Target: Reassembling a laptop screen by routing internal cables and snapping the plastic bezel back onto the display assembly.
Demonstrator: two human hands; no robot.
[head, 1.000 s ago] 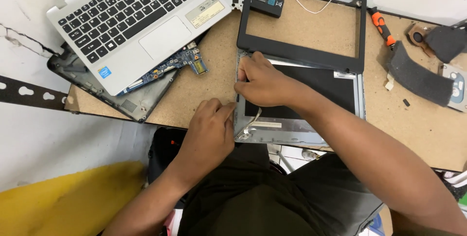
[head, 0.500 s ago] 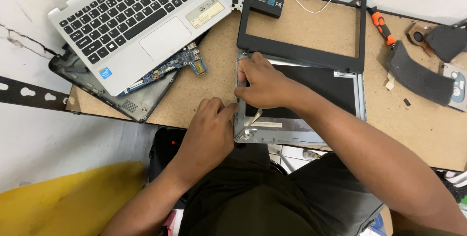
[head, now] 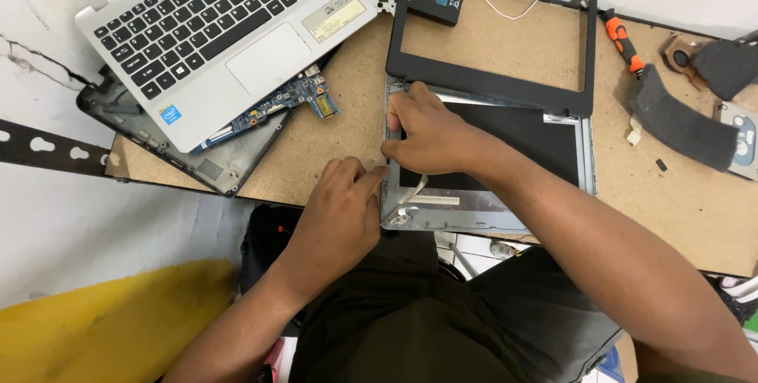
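Note:
A laptop screen panel [head: 545, 146] in a silver back cover lies on the brown workbench [head: 347, 130], dark face up. My right hand [head: 422, 134] rests on its left part, fingers curled at the upper left corner of the panel. My left hand [head: 339, 221] sits at the bench's near edge, its fingertips pressing the cover's left rim near the lower left hinge [head: 403, 215]. A flat ribbon cable [head: 412, 189] shows just below my right hand. Neither hand holds a tool.
A black screen bezel [head: 489, 79] lies behind the panel. A silver keyboard deck [head: 229, 35] sits on a dark base with an exposed blue circuit board [head: 296, 99] at the left. An orange screwdriver [head: 620, 39], dark foam pads [head: 683, 122] and small parts lie right.
Nearly nothing differs. My left hand's fingertips have shifted slightly toward the cover's left rim; my right hand stays on the panel's left corner.

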